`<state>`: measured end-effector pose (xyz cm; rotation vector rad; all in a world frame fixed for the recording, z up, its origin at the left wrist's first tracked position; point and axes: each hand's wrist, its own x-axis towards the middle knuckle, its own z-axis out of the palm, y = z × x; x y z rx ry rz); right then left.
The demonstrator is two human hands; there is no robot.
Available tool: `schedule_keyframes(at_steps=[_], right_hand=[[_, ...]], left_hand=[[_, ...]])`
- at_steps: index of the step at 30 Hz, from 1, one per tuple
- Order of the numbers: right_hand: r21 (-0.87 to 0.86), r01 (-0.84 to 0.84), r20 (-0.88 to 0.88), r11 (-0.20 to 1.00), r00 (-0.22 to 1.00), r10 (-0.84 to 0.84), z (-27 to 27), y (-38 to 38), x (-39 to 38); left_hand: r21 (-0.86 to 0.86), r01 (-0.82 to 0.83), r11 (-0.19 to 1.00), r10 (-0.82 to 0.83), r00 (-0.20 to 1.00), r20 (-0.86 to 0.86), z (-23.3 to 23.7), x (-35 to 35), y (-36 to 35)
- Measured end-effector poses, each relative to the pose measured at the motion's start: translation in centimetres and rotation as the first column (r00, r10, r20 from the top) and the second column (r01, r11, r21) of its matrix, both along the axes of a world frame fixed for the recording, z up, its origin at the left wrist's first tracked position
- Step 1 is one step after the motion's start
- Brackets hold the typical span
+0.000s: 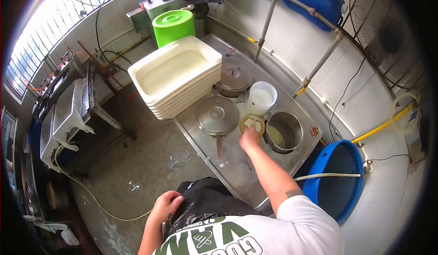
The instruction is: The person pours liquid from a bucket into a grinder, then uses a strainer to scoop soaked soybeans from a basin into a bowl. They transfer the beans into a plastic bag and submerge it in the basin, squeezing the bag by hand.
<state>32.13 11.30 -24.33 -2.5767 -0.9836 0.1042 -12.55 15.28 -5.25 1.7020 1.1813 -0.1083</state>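
Observation:
My right hand (249, 137) reaches over the metal counter, its fingers down at a small round yellowish dish (258, 123) with pale content; what the fingers hold, if anything, is hidden. Just behind it stands a white plastic bucket (262, 98). To its right an open metal pot (294, 132) sits sunk in the counter, with pale liquid inside. A round metal lid (217, 114) lies to the left of the dish. My left hand (167, 206) rests beside the black apron (205, 200), low in the view, its fingers loosely bent and nothing visible in them.
Stacked cream trays (175, 70) overhang the counter's left edge, a green lidded bin (174, 27) behind. Another covered pot (234, 78) stands at the back. A blue tub (335, 177) with a hose (326, 175) is at right, pipes above. A hose crosses the floor (137, 159).

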Motion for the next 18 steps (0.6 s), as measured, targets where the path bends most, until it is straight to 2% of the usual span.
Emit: schedule_keyframes(at_steps=[1,2,5,9,14,17,18], right_hand=[[-0.117,0.015,0.019,0.993,1.0,-0.013,0.0,-0.7,0.8],[-0.115,0.016,0.017,0.993,1.0,-0.014,-0.1,-1.4,1.4],[-0.255,-0.115,-0.051,0.96,0.993,0.106,-1.0,-2.8,2.2],[-0.197,-0.156,-0.014,0.968,0.988,0.156,-2.1,-5.2,-0.1],[-0.109,-0.293,0.09,0.95,0.949,0.303,1.2,-9.0,-3.2],[-0.11,-0.408,0.054,0.906,0.908,0.415,4.7,-9.6,-3.2],[-0.115,-0.4,0.052,0.909,0.912,0.407,5.9,-9.9,-3.2]], left_hand=[[0.002,0.002,1.0,-0.002,1.0,-0.002,-0.1,0.0,-0.1],[0.024,0.021,0.999,-0.022,1.0,0.006,-0.3,-0.1,-0.4],[0.055,0.034,0.998,-0.035,0.999,0.019,-0.3,0.0,-1.0],[0.052,-0.014,0.999,0.014,1.0,0.005,0.0,0.0,-1.4],[0.075,-0.013,0.997,0.014,1.0,-0.012,0.0,-0.9,-1.8],[0.08,0.013,0.997,-0.013,1.0,-0.009,-0.2,-0.8,-2.0],[0.083,0.023,0.996,-0.023,1.0,-0.009,-0.3,-0.7,-2.0]])
